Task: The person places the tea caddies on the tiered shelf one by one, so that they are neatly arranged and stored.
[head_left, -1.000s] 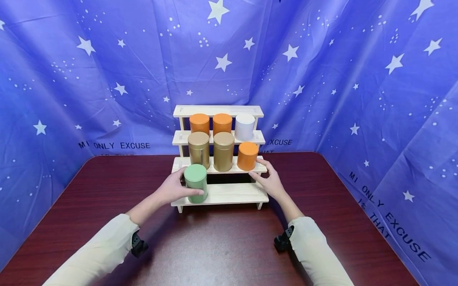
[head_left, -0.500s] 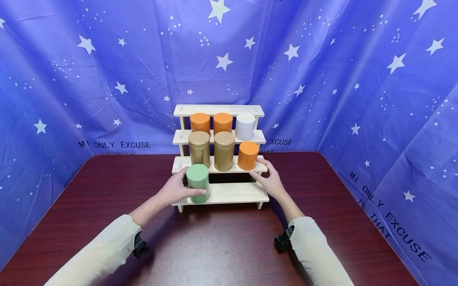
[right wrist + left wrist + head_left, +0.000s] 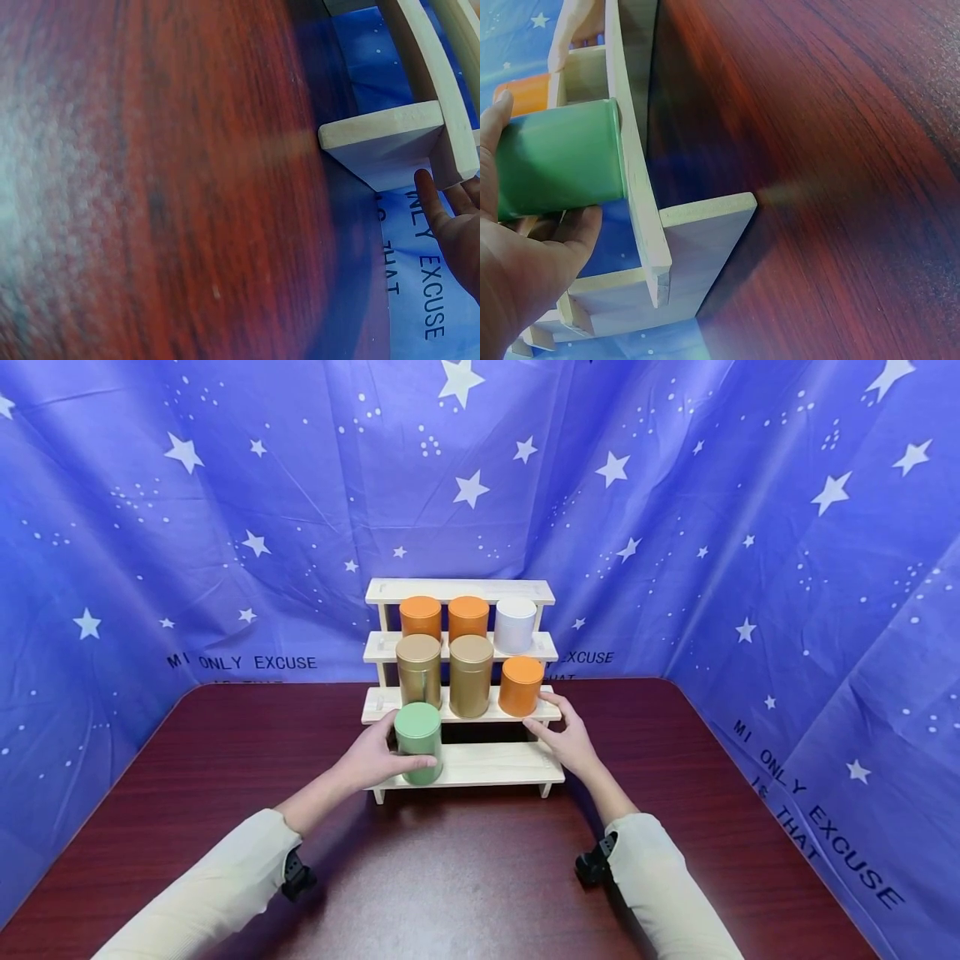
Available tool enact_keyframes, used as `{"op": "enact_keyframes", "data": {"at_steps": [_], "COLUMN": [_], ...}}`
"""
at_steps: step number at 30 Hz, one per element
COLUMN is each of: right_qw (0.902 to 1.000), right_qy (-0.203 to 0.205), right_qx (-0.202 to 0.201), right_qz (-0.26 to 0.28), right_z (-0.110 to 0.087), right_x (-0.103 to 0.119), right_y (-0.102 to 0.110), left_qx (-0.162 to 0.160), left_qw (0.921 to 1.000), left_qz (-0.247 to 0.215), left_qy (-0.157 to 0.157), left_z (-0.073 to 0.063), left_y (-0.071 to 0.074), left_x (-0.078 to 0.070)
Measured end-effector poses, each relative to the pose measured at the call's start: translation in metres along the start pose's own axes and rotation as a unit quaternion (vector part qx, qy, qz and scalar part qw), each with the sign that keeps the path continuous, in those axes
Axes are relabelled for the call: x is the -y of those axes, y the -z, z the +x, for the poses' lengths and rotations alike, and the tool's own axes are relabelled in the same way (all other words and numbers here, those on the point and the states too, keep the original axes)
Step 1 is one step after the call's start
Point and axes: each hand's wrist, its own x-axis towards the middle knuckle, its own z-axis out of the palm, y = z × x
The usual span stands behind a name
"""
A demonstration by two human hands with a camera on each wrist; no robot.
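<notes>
My left hand (image 3: 375,756) grips a green lidded tin canister (image 3: 420,747), thumb across its front and fingers round its far side. The tin stands upright at the left end of the bottom step of a pale wooden tiered rack (image 3: 498,766). In the left wrist view the green tin (image 3: 562,157) has its base against the step. At the rack's right side, my right hand (image 3: 567,735) holds the end of the second step, thumb at the front edge and fingers behind. Just beside those fingers sits a short orange tin (image 3: 521,687).
Two gold tins (image 3: 470,678) share the second step with the orange one. Above them are two more orange tins (image 3: 468,617) and a white tin (image 3: 515,625). The rack stands on a dark red wooden table (image 3: 480,877) before a blue star-printed curtain (image 3: 300,527).
The left hand has slid the green tin slightly to the right along the bottom step. The right hand keeps its place at the rack's side.
</notes>
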Motion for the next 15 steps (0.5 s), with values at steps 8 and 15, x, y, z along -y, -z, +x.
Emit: {"op": "enact_keyframes", "data": {"at_steps": [8,15], "right_qw": [1.0000,1.0000], "right_qy": [-0.002,-0.001], "right_qx": [0.000,0.000], "right_qz": [-0.003,-0.005], "right_z": [0.0002,0.0005], "right_x": [-0.0003,-0.0008], "right_y": [-0.0005,0.0006], "left_qx": [0.000,-0.002], "left_qw": [0.9998,0.9999], "left_qz": [0.018,0.015], "left_qy": [0.008,0.007], "left_z": [-0.0032,-0.0069], "left_y": [0.0023,0.0079], "left_x": [0.0032,0.0039]}}
